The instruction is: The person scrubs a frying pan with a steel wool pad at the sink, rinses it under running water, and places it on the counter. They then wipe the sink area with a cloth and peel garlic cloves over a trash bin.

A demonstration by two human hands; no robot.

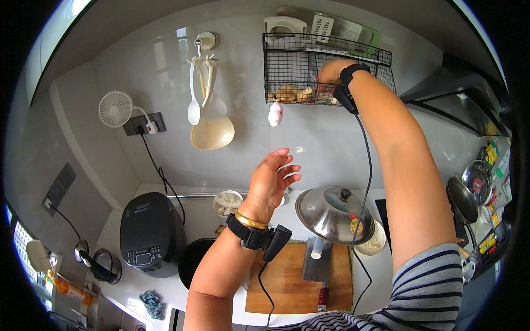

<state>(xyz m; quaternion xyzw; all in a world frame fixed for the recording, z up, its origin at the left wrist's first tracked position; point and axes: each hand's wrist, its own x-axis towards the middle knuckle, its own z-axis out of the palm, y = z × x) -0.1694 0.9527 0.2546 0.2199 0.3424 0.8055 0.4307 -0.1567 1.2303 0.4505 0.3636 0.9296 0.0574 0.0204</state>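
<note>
My right hand [332, 73] reaches into the right compartment of a black wire basket [287, 68] on the wall; mesh and wrist hide its fingertips, so whether it grips anything is unclear. Ginger-like pieces [290, 94] lie in the left compartment. A pinkish-white bulb, perhaps garlic [275, 114], shows just below the basket; I cannot tell what holds it up. My left hand [271, 178] is raised above the counter, fingers apart and curled, holding nothing. Below it, a cleaver [316, 262] rests on a wooden cutting board [277, 289], with a white cylindrical object [316, 248] over its blade.
A domed steel wok lid [319, 211] sits behind the board, beside a bowl [374, 240]. On the left are a black rice cooker [149, 236], a dark pot [194, 258] and a rice bowl [227, 202]. Utensils [213, 132] hang on the wall. Cables trail from both wrists.
</note>
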